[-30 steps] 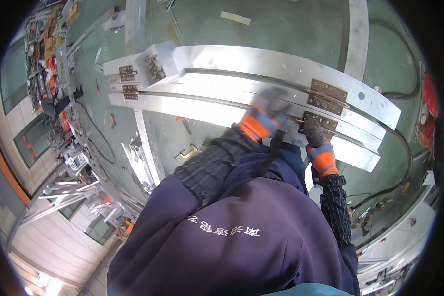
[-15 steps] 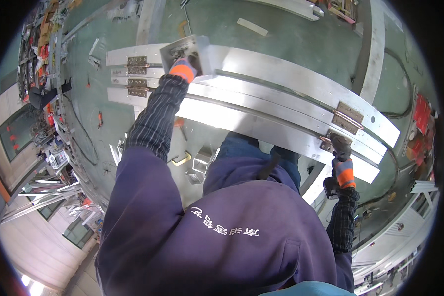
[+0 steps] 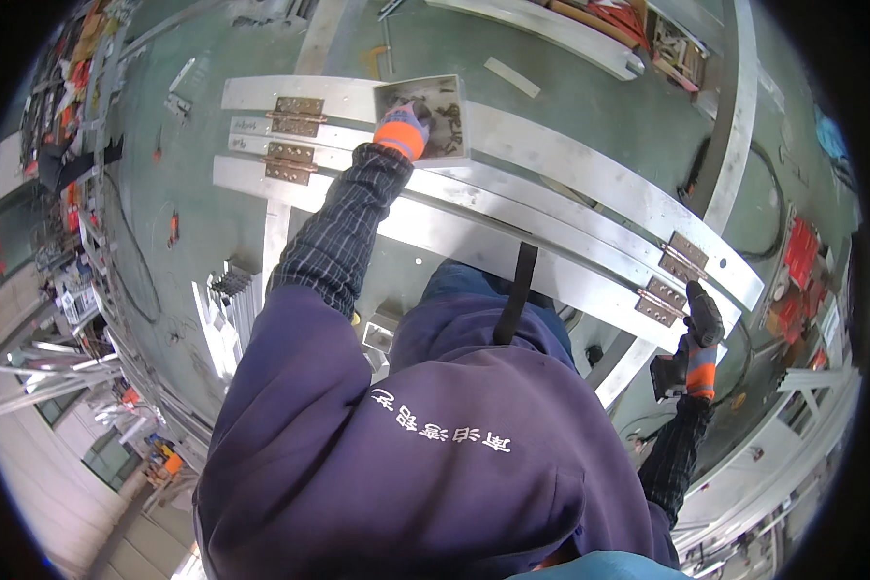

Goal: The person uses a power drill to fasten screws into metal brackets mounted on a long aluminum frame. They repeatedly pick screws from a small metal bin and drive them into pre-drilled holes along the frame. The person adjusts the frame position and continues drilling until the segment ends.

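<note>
My left hand (image 3: 402, 132), in a grey and orange glove, grips the left side of an open metal box (image 3: 462, 121) with small dark screws inside. Its fingers reach over the wall and partly hide the contents. The box is above long silver metal bars (image 3: 551, 155); whether it rests on them I cannot tell. At the bars' right end, my right hand (image 3: 701, 365), gloved alike, is closed round a black cordless drill (image 3: 706, 317). The drill's nose points toward a pair of bronze hinges, the nearer hinge (image 3: 660, 302) and the farther hinge (image 3: 684, 255).
Two more hinges, one far (image 3: 297, 116) and one near (image 3: 290, 163), lie at the bars' left end. A metal beam (image 3: 730, 126) runs beneath at right. Cables (image 3: 771, 193) curl on the green floor. A person (image 3: 63, 164) is at far left.
My left hand has carried the box to the right, and it now appears more level. My right hand has drawn the drill slightly right and toward me, off the nearer hinge.
</note>
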### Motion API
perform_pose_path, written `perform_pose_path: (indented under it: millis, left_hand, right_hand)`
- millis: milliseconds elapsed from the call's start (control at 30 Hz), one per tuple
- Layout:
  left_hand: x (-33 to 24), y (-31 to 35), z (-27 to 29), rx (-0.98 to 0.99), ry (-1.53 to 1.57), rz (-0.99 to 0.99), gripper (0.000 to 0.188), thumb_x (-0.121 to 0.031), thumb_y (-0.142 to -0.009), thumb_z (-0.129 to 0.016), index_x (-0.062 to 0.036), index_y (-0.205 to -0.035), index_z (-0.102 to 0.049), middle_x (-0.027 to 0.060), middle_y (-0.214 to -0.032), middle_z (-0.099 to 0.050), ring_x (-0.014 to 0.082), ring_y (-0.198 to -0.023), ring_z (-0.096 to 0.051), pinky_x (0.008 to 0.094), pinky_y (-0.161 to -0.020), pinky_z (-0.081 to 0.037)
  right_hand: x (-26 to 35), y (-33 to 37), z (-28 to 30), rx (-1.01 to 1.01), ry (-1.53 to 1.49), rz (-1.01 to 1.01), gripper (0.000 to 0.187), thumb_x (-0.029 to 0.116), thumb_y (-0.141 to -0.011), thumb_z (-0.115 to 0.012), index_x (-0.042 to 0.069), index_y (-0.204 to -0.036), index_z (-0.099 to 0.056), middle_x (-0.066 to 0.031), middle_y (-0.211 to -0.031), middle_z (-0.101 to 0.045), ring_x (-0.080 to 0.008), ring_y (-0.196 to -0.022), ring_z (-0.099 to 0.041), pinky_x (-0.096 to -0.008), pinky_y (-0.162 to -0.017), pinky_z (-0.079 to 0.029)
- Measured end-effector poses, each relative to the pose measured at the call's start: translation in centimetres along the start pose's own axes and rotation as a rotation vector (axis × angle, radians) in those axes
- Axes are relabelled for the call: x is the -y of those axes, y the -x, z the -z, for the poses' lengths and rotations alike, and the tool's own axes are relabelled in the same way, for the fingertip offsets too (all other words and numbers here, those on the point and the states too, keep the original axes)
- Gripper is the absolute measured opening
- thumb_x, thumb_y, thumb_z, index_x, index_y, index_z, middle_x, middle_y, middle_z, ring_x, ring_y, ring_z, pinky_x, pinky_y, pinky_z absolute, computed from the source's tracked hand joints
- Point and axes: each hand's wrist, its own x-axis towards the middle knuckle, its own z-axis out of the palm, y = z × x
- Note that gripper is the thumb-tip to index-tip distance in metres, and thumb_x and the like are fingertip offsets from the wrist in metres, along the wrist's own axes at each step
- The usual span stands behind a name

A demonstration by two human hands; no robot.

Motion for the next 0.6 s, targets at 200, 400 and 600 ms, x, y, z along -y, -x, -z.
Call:
perform_pose_path:
  millis: [200, 400, 600]
  left_hand:
    - [-0.4, 8.4, 2.3, -0.193, 0.670, 0.030, 0.019, -0.003, -0.091, -0.077, -0.0006, -0.105, -0.065, 0.0066, -0.089, -0.072, 0.0152, -0.081, -0.068, 0.0299, -0.074, -0.054]
    - [0.2, 19.4, 2.9, -0.046, 1.034, 0.379, 0.018, -0.005, -0.091, -0.076, -0.0071, -0.102, -0.061, 0.0048, -0.083, -0.072, 0.0130, -0.071, -0.070, 0.0261, -0.055, -0.051]
    - [1.5, 23.2, 3.4, 0.033, 1.273, 0.556, 0.031, -0.011, -0.088, -0.083, -0.0070, -0.109, -0.061, 0.0071, -0.092, -0.073, 0.0167, -0.078, -0.074, 0.0287, -0.061, -0.059]
  right_hand:
    - [5.4, -3.0, -10.4, 0.212, 0.064, 0.063, 0.071, -0.012, -0.080, -0.052, -0.002, -0.150, -0.050, -0.0178, -0.154, -0.054, -0.0285, -0.143, -0.051, -0.0371, -0.120, -0.039]
    - [10.8, -1.8, -21.9, 0.355, 0.331, 0.315, 0.026, 0.004, -0.083, -0.069, 0.001, -0.109, -0.073, -0.0204, -0.097, -0.076, -0.0351, -0.087, -0.073, -0.0391, -0.077, -0.057]
    - [17.7, -2.8, -30.4, 0.635, 0.210, 0.078, 0.033, 0.013, -0.081, -0.075, 0.003, -0.112, -0.072, -0.0151, -0.092, -0.076, -0.0299, -0.079, -0.073, -0.0375, -0.073, -0.057]
